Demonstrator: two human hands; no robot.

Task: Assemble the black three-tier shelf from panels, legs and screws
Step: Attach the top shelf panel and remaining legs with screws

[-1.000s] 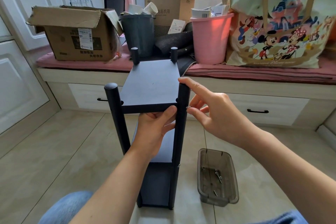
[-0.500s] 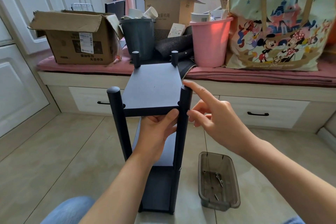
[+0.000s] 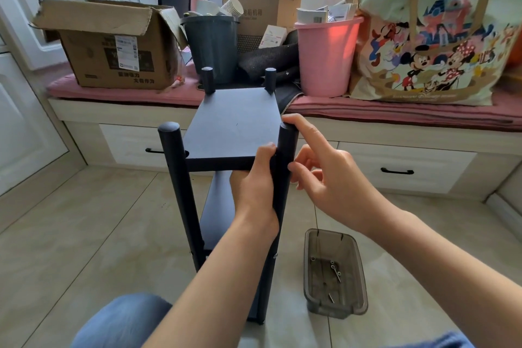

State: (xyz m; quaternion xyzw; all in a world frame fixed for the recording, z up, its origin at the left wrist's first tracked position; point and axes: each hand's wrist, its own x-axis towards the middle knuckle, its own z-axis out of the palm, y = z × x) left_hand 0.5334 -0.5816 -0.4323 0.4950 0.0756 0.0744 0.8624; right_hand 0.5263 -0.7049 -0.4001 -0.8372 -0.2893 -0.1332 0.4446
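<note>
The black three-tier shelf stands upright on the tiled floor, its top panel (image 3: 234, 127) set between four round legs. My left hand (image 3: 254, 189) grips the front edge of the top panel beside the front right leg (image 3: 284, 206), thumb on top. My right hand (image 3: 327, 178) rests its straight index finger on that leg's top, and its thumb tip touches the leg's side at panel height. The other fingers are loosely curled; I see no screw in them. The front left leg (image 3: 173, 155) stands free.
A smoky plastic tray (image 3: 330, 232) holding a few screws (image 3: 336, 270) sits on the floor right of the shelf. Behind is a window bench with drawers, a cardboard box (image 3: 113, 45), a dark bin (image 3: 210, 42), a pink bucket (image 3: 327, 56) and a cartoon bag (image 3: 435, 37). My knee (image 3: 121, 319) is at the bottom.
My right index finger has settled on the front right leg's top and the thumb has come against its side. My left hand has slid right along the panel edge to the leg.
</note>
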